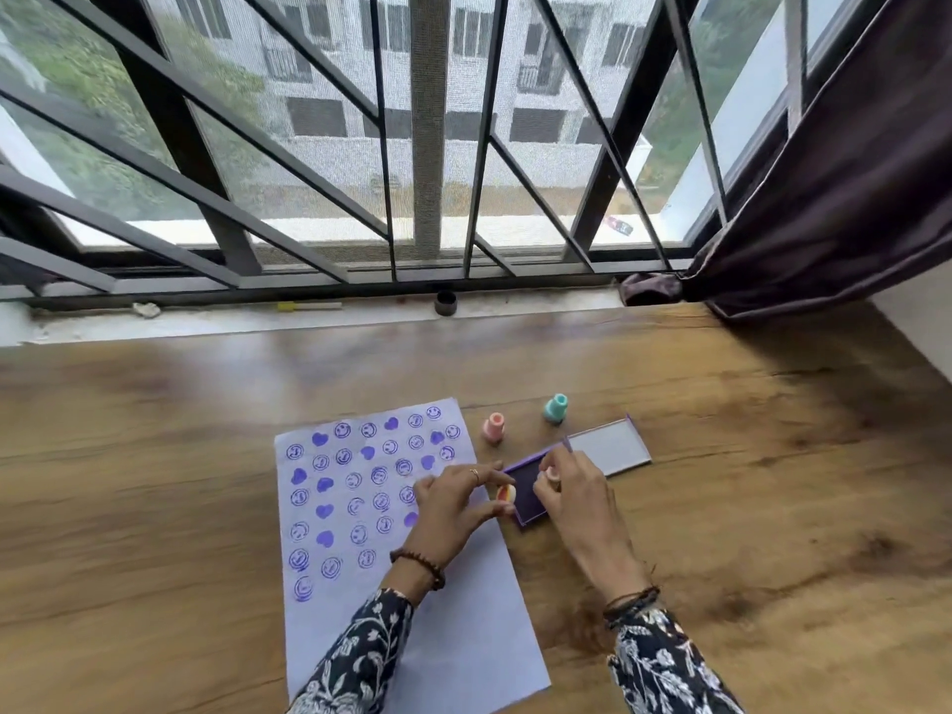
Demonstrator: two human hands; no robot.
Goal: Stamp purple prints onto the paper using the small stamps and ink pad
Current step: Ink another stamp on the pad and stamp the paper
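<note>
Head view: a small stamp (552,475) is pinched by the right hand (572,489) over the ink pad (526,494). Just left of the ink pad, another stamp (506,493) is gripped by the left hand (453,502).

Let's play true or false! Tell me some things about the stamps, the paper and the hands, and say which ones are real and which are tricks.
1. The right hand holds a small stamp over the ink pad. True.
2. The paper has no prints on it yet. False: many purple smiley faces and hearts cover its upper part.
3. A pink stamp and a teal stamp stand on the table beyond the ink pad. True.
4. The ink pad's lid is closed. False: it lies flipped open beside the pad.
5. The left hand is empty. False: it pinches a small stamp at the pad's left edge.
</note>
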